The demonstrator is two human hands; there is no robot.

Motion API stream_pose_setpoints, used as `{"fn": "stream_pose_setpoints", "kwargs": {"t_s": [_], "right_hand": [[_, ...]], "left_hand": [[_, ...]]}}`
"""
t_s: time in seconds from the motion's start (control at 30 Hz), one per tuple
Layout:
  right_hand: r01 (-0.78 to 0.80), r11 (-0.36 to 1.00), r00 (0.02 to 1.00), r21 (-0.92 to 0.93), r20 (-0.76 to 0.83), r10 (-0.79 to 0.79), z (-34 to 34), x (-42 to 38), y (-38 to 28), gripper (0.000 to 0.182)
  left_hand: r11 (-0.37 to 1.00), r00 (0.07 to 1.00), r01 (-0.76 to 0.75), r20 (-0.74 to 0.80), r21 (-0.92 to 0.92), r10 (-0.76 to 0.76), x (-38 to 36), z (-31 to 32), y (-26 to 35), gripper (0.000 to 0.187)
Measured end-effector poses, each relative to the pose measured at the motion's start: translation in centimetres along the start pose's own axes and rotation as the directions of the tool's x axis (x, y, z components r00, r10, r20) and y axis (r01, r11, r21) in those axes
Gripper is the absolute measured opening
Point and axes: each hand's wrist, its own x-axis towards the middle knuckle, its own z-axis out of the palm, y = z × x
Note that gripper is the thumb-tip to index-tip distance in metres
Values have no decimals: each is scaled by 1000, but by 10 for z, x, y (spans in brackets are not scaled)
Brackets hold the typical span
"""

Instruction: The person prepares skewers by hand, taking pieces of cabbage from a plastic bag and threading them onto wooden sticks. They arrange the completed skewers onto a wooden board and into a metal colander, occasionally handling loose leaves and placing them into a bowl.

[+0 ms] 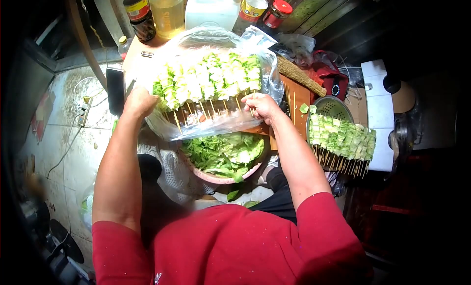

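A clear plastic bag (179, 132) lies on the table in front of me, with a row of leafy green vegetable skewers (208, 81) in it or on it. Their bare wooden sticks point toward me. At the bag's left edge, my left hand (141, 102) is closed on the plastic; its fingertips are partly hidden. On the right end of the row, my right hand (262, 107) pinches the stick of a skewer between thumb and fingers. Below the bag, a pink-rimmed basin (216, 179) holds loose green leaves (223, 155).
More leafy skewers (343, 138) lie to the right, beside a metal colander (333, 108) and a white foam box (378, 108). Bottles, including a dark sauce bottle (140, 15), and a white jug (212, 10) stand at the back. A phone (116, 91) is at the left.
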Motion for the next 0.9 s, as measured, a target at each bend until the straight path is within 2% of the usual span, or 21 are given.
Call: {"fn": "stream_pose_setpoints", "kwargs": {"t_s": [0.03, 0.07, 0.1, 0.13, 0.2, 0.23, 0.3, 0.43, 0.5, 0.57, 0.67, 0.73, 0.83, 0.87, 0.9], "right_hand": [[0, 1000, 1000, -2, 0, 0, 0, 1, 1, 21], [0, 994, 999, -106, -44, -5, 1, 3, 2, 21], [-4, 978, 996, -210, -87, -15, 3, 3, 1, 20], [-5, 977, 996, -212, -86, -14, 3, 4, 2, 20], [21, 936, 988, -352, -133, -73, 3, 7, 5, 19], [21, 935, 989, -353, -132, -72, 1, 7, 6, 19], [77, 873, 981, -481, -119, -152, -3, 4, 5, 17], [53, 840, 983, -540, -121, -140, -9, -2, -5, 17], [-1, 845, 990, -535, -119, -74, -13, 1, -10, 18], [-1, 839, 991, -544, -112, -72, -14, 7, -13, 20], [-94, 790, 992, -605, -121, 25, -11, 9, -22, 19], [-110, 655, 993, -747, -109, 41, -11, 15, -23, 23], [-118, 611, 993, -783, -100, 64, -9, 18, -23, 20], [-119, 611, 993, -783, -100, 65, -10, 17, -23, 20], [-116, 735, 993, -668, -82, 83, -12, 14, -24, 21]], "left_hand": [[1000, 1000, 9, 13, -2, -9, 0, -1, 0, 48], [1000, 1000, 10, 13, -4, -10, 1, 1, -1, 48], [1000, 999, -28, 19, -2, 28, 2, 0, -1, 48], [998, 998, -65, 24, -1, 65, 1, 0, -2, 48], [999, 998, -43, 39, -6, 43, -8, -9, 9, 48], [1000, 998, -23, 54, -9, 23, -12, -13, 14, 48], [1000, 999, -23, 47, -7, 23, -7, -7, 7, 48], [999, 998, 9, 61, -36, -7, -2, -4, 2, 49], [1000, 998, 21, 57, -24, -19, -6, -7, 8, 48], [999, 998, 33, 53, -10, -32, -7, -8, 9, 47], [1000, 998, 29, 55, 7, -29, -3, -5, 6, 47], [998, 996, 63, 61, -23, -62, -2, -5, 6, 48], [998, 997, 55, 52, -9, -54, 2, -1, 1, 48], [998, 997, 55, 52, -9, -55, 3, 0, 0, 48], [997, 997, 74, 32, -7, -73, 3, 1, 1, 48]]}}
